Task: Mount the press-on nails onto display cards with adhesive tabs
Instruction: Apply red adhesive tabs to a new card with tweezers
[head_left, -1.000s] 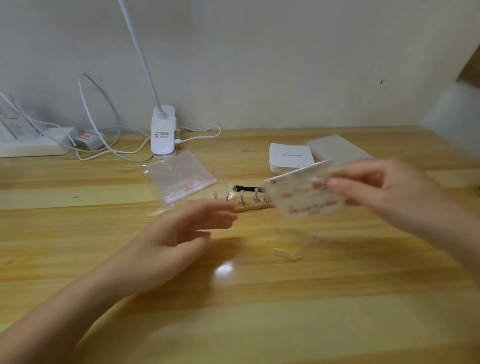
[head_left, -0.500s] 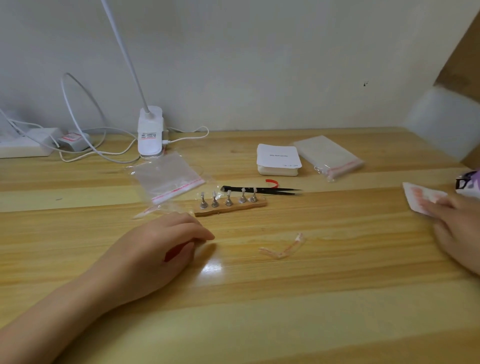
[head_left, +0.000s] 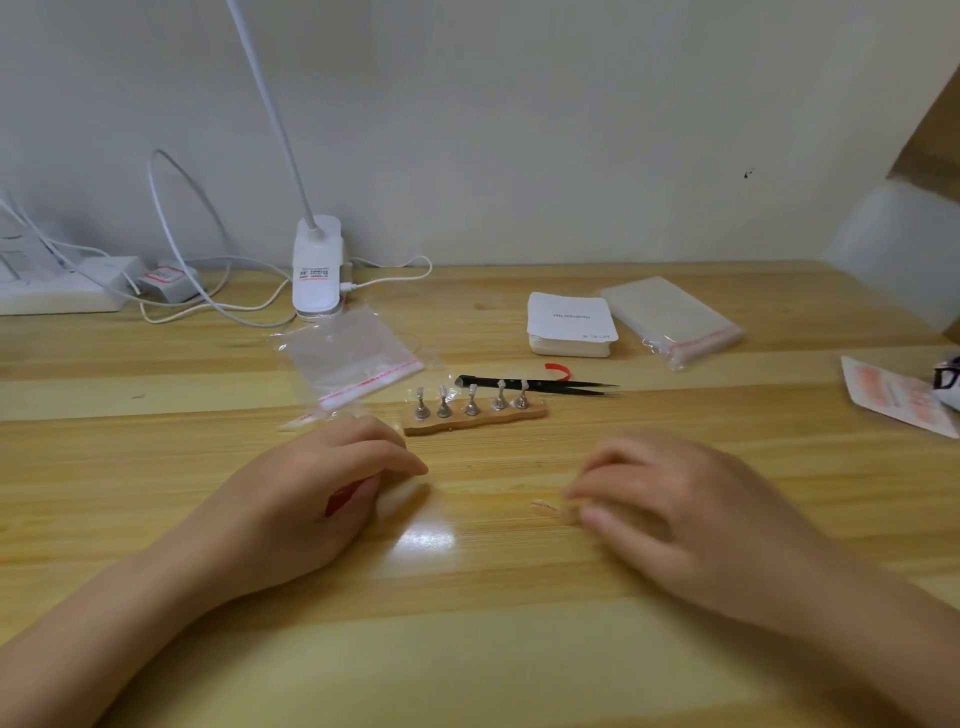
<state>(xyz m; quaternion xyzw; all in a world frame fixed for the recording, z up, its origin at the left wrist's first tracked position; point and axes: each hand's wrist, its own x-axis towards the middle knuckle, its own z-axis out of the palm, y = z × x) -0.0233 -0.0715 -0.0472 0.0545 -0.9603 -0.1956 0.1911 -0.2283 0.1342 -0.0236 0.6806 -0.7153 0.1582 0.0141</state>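
One wooden surface (head_left: 467, 649) carries two hands: left hand (head_left: 306, 499) loosely curled, its grip unclear; right hand (head_left: 675, 509), blurred, fingers on a clear strip (head_left: 548, 506). Two plastic bags, one card stack (head_left: 571, 325), one wooden holder (head_left: 475, 418) with five nail stands.

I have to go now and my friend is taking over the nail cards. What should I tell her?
Left hand rests on the table, fingers curled round something red I can't make out. Right hand is at the thin clear strip; grip too blurred to tell.
Wooden stand with five pegs sits behind the hands, black tweezers past it, blank card stack beyond.
One filled card lies far right.
Left: mount nails on the remaining cards.
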